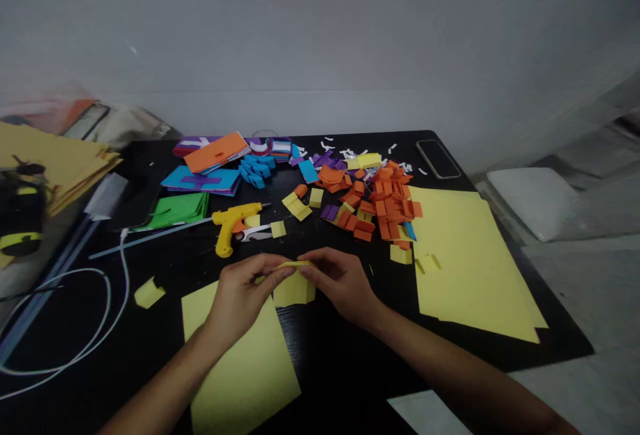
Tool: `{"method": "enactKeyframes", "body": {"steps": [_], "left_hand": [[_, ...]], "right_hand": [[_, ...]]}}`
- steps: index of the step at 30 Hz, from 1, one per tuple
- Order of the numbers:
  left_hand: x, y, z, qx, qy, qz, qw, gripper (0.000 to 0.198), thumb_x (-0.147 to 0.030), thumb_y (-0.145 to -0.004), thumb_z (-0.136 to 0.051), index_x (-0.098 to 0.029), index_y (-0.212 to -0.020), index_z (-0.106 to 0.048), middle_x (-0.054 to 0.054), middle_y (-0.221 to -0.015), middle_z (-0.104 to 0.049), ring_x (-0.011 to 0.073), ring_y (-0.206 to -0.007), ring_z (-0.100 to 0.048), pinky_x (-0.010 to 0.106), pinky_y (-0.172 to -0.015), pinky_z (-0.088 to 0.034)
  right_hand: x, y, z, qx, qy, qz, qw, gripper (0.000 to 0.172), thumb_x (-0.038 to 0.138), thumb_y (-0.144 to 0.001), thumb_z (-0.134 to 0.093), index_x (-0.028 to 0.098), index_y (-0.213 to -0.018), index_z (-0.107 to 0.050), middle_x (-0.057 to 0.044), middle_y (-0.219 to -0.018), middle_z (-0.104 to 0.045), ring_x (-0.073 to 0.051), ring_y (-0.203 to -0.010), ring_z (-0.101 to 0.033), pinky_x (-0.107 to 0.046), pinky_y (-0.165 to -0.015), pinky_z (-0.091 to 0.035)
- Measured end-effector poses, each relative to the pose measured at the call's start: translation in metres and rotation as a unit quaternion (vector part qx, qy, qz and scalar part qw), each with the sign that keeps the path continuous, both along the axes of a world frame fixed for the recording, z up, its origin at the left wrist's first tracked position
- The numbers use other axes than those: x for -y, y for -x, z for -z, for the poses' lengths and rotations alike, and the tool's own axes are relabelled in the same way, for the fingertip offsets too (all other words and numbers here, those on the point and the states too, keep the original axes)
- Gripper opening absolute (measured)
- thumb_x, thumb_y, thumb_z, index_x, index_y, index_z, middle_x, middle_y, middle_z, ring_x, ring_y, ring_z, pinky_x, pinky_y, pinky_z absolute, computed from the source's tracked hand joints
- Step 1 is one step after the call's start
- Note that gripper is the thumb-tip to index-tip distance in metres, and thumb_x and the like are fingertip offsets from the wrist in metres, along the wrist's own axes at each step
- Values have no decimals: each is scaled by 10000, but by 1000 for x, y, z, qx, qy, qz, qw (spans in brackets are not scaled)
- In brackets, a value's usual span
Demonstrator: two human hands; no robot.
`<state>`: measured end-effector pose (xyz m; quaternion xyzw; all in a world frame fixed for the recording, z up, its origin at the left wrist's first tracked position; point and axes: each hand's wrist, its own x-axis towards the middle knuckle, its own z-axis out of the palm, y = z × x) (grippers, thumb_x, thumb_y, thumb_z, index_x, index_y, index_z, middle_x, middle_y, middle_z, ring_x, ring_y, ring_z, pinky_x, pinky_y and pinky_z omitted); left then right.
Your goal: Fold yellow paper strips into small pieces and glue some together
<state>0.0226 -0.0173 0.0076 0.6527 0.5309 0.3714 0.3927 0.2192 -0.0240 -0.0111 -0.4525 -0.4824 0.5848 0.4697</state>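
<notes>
Between my two hands is a piece of yellow paper with creases, its upper edge folded over. My left hand pinches the left end of that fold between thumb and fingers. At the right end, my right hand pinches the same fold. The lower part of the piece hangs toward the black table. Beneath my left forearm lies a larger yellow sheet. Just beyond my hands are a yellow glue gun, scissors partly covered by paper bits, and small folded yellow pieces.
Folded orange paper pieces are heaped at the back right, beside a stack of yellow sheets and a phone. Coloured paper bundles lie at the back left. A white cable loops across the left side of the black table.
</notes>
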Motion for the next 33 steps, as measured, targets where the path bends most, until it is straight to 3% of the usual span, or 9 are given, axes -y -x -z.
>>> {"method": "enactKeyframes", "body": {"steps": [13,21,33], "left_hand": [[1,-4,-3,-5,-10,11,1000,158,-364,-861,-767,-211,-842,-800,3,-752,-777,144,-650,-689,208,-589,-508],[2,-5,0,-4,-31,20,999,120,-313,-908,-732,-227,-906,-816,0,-837,-814,142,-710,-723,204,-649,-534],[2,-5,-1,4,-34,7,999,74,-272,-886,-755,-234,-880,-819,-7,-823,-816,141,-708,-730,199,-651,-542]], "right_hand": [[1,-1,2,75,-83,36,993,97,305,-891,-750,236,-889,-818,-17,-855,-817,-170,-773,-754,-249,-710,-570],[5,-1,-1,113,-122,48,985,99,284,-913,-727,237,-904,-814,-23,-865,-818,-174,-774,-762,-259,-715,-575],[4,3,4,44,-53,48,996,125,270,-796,-834,245,-918,-817,-18,-865,-821,-187,-775,-774,-273,-723,-609]]}}
